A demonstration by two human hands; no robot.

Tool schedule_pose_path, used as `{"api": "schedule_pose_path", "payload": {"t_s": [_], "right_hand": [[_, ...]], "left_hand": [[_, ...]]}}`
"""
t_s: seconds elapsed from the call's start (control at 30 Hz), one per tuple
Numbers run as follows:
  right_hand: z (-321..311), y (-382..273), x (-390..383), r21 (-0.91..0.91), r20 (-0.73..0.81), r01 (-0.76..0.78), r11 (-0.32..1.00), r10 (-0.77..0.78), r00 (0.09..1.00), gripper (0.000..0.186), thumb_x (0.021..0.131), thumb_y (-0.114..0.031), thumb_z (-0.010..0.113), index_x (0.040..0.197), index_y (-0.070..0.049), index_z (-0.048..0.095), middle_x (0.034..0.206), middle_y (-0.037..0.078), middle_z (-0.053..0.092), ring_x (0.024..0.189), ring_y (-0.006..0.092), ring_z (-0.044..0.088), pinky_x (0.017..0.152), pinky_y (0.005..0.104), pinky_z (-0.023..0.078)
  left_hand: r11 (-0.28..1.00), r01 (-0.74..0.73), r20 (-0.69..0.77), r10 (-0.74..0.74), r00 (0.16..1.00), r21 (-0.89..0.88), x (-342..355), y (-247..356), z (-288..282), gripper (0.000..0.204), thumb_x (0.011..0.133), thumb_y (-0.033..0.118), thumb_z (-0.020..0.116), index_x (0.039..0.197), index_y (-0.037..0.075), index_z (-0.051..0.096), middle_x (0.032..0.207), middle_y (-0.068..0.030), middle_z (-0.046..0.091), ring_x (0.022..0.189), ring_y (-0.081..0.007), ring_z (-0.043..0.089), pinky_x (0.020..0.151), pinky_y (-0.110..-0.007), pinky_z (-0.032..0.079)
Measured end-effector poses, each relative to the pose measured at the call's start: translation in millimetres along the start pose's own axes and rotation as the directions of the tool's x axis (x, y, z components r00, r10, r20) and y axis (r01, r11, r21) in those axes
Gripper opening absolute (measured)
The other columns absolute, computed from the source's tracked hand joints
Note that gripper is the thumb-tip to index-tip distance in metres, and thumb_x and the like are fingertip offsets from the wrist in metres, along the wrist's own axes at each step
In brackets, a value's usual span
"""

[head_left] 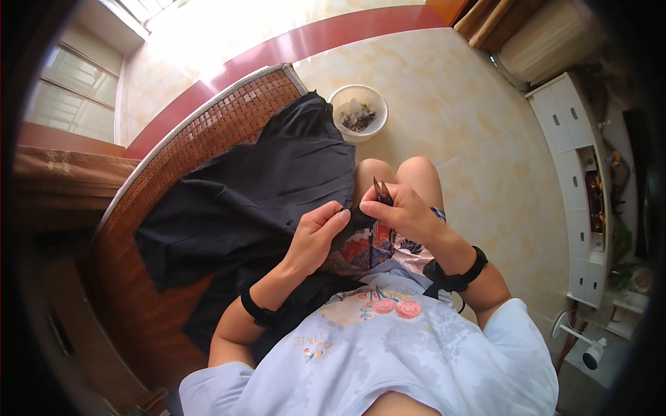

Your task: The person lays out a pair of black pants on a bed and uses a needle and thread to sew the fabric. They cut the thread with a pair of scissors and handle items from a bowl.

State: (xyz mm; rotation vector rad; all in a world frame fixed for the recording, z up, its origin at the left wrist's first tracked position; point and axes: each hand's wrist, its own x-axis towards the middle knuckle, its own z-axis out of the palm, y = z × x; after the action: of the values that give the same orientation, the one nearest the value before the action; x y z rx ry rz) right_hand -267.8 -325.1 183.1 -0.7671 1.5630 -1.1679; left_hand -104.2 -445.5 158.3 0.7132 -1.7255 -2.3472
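Observation:
A large black garment (263,191) is spread from the seat beside me across to my lap. My left hand (316,236) is closed, pinching an edge of this cloth between thumb and fingers. Close to it, my right hand (406,213) is closed around a small pair of dark thread snips (381,192), their two pointed blades sticking up past the fingers. The thumb and forefinger of that hand also pinch the black cloth, just right of the left hand's grip. The fine detail of the edge between both hands is too small to make out.
The garment lies over a woven brown mat (239,111) on a wooden bench at the left. Beyond my knees stands a white bin (378,125) with scraps inside. A white cabinet (565,166) and a small white fan (590,353) are at the right.

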Motion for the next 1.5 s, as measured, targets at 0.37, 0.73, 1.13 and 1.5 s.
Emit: {"api": "schedule_pose_path", "payload": {"t_s": [0.37, 0.73, 1.13, 1.5], "right_hand": [[-6.9, 4.4, 2.7, 0.003, 0.002, -0.001, 1.0, 0.001, 1.0, 0.017, 0.094, -0.021, 0.062, 0.093, -0.004, 0.063, 0.071, -0.006, 0.054, 0.061, 0.0022, 0.048, 0.055, 0.0192, 0.039], [0.4, -39.9, -24.8, -0.36, 0.08, 0.045, 0.932, -0.017, 0.997, 0.021, 0.095, -0.014, 0.048, 0.097, 0.003, 0.06, 0.066, 0.01, 0.064, 0.055, 0.0151, 0.063, 0.054, 0.0264, 0.049], [8.7, -29.5, -11.5, -0.318, 0.106, -0.026, 0.948, 0.063, 0.992, 0.026, 0.096, -0.017, 0.047, 0.087, 0.002, 0.061, 0.052, 0.005, 0.056, 0.042, 0.0097, 0.053, 0.043, 0.026, 0.042], [12.6, -35.4, -8.3, -0.293, 0.051, -0.029, 0.956, 0.046, 0.998, 0.026, 0.096, -0.016, 0.047, 0.083, 0.001, 0.061, 0.052, 0.004, 0.056, 0.042, 0.0093, 0.052, 0.043, 0.0258, 0.042]], "left_hand": [[0.987, 0.073, -0.013, -0.075, 0.997, -0.143, 6.6, -5.8, 0.6, 0.019, 0.098, 0.017, 0.055, 0.088, 0.002, 0.06, 0.079, 0.0077, 0.054, 0.072, 0.0001, 0.045, 0.063, -0.018, 0.039], [0.959, -0.018, -0.111, -0.014, 0.994, -0.284, 13.2, -9.3, -1.6, 0.021, 0.1, 0.017, 0.051, 0.087, 0.003, 0.06, 0.077, 0.0081, 0.052, 0.071, 0.0003, 0.043, 0.064, -0.017, 0.037], [0.991, -0.133, -0.122, 0.133, 0.984, 0.01, 11.3, -6.2, -3.7, 0.017, 0.099, 0.014, 0.052, 0.091, 0.001, 0.059, 0.079, 0.0034, 0.056, 0.074, -0.0034, 0.047, 0.067, -0.019, 0.041], [0.989, -0.15, -0.085, 0.15, 0.985, 0.008, 11.5, -7.2, 2.0, 0.016, 0.099, 0.013, 0.051, 0.092, 0.0, 0.058, 0.079, 0.0005, 0.059, 0.073, -0.0046, 0.049, 0.067, -0.021, 0.043]]}}
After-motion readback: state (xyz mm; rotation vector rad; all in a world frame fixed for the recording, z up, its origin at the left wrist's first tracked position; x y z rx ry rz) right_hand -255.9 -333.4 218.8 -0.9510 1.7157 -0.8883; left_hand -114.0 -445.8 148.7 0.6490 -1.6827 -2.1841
